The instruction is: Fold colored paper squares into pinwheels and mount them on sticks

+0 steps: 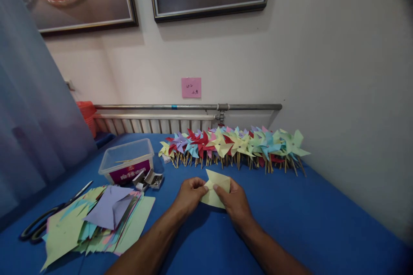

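My hands pinch a yellow paper square over the blue table.

My left hand (190,195) and right hand (235,200) are both closed in a fingertip pinch on the yellow paper (215,190), which sits between them just above the table (290,219), one corner pointing up. To fold it well, I judge I should keep each thumb pressing flat on its edge, line the corners up before creasing, and not crumple the thin sheet. To my left lies a loose heap of cut paper (97,223) with scissors (48,219) beside it, then a clear plastic box (126,161) and a small open box (149,179). Behind my hands, a long row of finished pinwheels (235,146) leans along the back near the radiator (155,123).
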`<action>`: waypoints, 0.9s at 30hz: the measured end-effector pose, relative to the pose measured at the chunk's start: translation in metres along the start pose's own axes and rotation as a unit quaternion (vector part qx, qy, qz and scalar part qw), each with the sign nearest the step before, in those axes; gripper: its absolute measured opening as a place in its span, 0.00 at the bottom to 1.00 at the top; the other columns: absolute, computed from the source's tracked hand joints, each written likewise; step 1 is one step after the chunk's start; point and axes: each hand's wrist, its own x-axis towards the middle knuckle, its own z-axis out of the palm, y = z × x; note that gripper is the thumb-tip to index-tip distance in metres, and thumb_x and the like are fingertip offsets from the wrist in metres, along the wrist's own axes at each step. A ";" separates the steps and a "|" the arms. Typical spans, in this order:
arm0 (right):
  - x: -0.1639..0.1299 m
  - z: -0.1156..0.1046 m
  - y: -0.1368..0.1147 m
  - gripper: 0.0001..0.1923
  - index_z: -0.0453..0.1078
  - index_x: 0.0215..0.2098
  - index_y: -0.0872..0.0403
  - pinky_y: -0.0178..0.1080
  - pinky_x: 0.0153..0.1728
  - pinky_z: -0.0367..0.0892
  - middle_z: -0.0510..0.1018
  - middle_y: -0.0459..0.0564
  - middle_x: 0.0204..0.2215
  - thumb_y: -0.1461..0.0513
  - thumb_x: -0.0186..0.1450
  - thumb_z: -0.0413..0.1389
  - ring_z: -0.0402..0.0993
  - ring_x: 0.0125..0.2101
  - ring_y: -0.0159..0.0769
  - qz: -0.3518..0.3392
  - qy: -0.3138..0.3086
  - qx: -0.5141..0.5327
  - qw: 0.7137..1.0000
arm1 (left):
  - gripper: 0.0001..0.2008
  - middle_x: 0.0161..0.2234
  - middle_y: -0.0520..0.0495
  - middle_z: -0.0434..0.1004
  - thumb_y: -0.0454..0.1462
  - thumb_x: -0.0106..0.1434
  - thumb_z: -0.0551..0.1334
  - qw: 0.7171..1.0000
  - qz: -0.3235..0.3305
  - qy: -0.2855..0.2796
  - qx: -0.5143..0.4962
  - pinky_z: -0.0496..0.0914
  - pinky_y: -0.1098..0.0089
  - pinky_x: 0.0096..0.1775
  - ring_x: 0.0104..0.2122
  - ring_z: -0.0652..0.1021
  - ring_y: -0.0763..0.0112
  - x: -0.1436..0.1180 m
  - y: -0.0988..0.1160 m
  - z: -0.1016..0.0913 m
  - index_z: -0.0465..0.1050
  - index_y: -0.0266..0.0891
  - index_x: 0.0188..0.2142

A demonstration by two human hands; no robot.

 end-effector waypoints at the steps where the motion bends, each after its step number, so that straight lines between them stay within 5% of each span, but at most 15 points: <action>1: -0.001 0.001 -0.001 0.18 0.76 0.36 0.52 0.40 0.28 0.72 0.84 0.49 0.29 0.54 0.50 0.68 0.78 0.27 0.42 0.000 0.000 -0.001 1.000 | 0.15 0.17 0.54 0.70 0.45 0.43 0.71 1.000 -0.003 -0.002 -0.004 0.57 0.73 0.25 0.19 0.66 0.77 0.000 -0.001 0.000 0.72 0.37 0.23; 13: -0.007 0.006 -0.002 0.23 0.76 0.38 0.54 0.39 0.28 0.71 0.84 0.50 0.30 0.50 0.49 0.70 0.77 0.26 0.40 0.026 -0.068 0.006 0.997 | 0.15 0.15 0.56 0.66 0.42 0.40 0.70 0.997 -0.042 0.041 -0.056 0.57 0.73 0.21 0.15 0.63 0.78 0.000 -0.003 0.004 0.66 0.39 0.20; 19: -0.002 0.003 -0.001 0.19 0.73 0.33 0.53 0.36 0.23 0.66 0.79 0.45 0.22 0.48 0.52 0.66 0.72 0.22 0.36 0.011 -0.031 -0.043 0.999 | 0.13 0.14 0.56 0.66 0.42 0.43 0.67 0.998 -0.014 0.055 -0.013 0.56 0.73 0.21 0.15 0.64 0.77 0.002 -0.013 0.007 0.63 0.40 0.19; 27: -0.006 -0.001 -0.017 0.09 0.68 0.25 0.50 0.37 0.30 0.65 0.75 0.45 0.24 0.55 0.59 0.58 0.71 0.28 0.38 -0.150 0.010 -0.243 0.958 | 0.10 0.15 0.57 0.65 0.36 0.49 0.65 0.995 0.005 0.073 0.067 0.55 0.74 0.21 0.17 0.64 0.77 0.000 -0.021 0.012 0.63 0.40 0.20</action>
